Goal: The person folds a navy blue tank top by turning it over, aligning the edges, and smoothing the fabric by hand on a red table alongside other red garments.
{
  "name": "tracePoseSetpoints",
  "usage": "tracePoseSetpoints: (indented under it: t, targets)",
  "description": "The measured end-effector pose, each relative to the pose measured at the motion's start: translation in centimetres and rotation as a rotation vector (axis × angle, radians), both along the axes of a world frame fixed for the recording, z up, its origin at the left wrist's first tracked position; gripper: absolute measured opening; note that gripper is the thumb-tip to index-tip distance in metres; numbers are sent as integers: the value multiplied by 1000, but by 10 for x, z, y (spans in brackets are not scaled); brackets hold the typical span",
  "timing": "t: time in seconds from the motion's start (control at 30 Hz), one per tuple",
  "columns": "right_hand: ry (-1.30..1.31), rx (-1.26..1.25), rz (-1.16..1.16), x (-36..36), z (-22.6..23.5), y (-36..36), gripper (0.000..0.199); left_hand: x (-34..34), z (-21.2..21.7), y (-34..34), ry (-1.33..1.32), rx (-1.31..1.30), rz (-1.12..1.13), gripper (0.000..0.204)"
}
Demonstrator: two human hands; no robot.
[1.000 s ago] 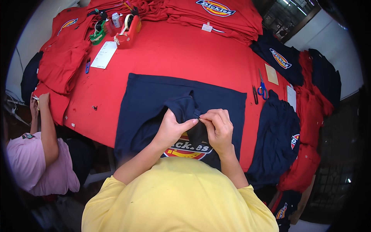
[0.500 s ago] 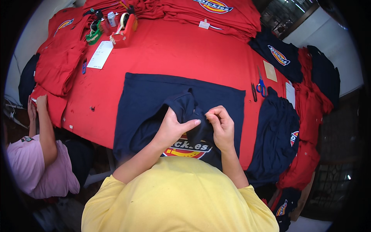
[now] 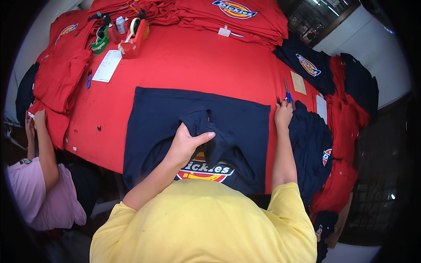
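Navy garment (image 3: 243,125) pinched in the left hand (image 3: 186,143), right hand (image 3: 284,115) at the cutting tools

Spread on the red-covered table (image 3: 188,57), the navy garment lies directly in front of the person in the yellow shirt (image 3: 197,223); take it as the dial's centre. Near its middle, the left hand grips a raised, bunched fold of the cloth, thumb on top, the other fingers mostly hidden beneath. A printed emblem (image 3: 206,170) in yellow, red and white sits toward 6 o'clock on the garment.

Between 2 and 3 o'clock, off the garment's edge, the right hand is over the blue-handled scissors (image 3: 288,95) and the dark snips (image 3: 278,101). Its fingers are curled, but whether they have closed on either tool I cannot tell.

A beige card (image 3: 298,82) lies at 2 o'clock, just beyond the scissors, and a heaped navy garment (image 3: 307,142) at 3. Toward 10 o'clock are a white sheet of paper (image 3: 107,65) and, near it, blue snips (image 3: 89,79); a red tape dispenser (image 3: 133,47) stands at 11. Stacked red garments (image 3: 232,28) fill the far edge around 12. At 8 o'clock a co-worker in pink (image 3: 46,188) has both hands at red cloth.
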State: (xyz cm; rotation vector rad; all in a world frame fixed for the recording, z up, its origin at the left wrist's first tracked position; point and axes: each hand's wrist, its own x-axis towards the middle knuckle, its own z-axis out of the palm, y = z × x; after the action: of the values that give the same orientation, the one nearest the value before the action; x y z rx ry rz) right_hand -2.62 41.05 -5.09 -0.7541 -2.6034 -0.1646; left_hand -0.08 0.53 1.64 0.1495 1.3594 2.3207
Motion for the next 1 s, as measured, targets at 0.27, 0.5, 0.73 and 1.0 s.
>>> tracePoseSetpoints:
  t: [0.27,0.5,0.73,1.0]
  targets:
    - [95,-1211,425,19,73,-61,30,1,4,3,-28,40,24,48]
    - [-80,-764,932,82,137,-198,39,0,7,4,4,65,25,49]
    - [-14,-557,997,83,129,-206,39,6,8,5,48,2,19,49]
    - [28,-463,1032,80,128,-211,33,7,11,1,43,-65,-1,53]
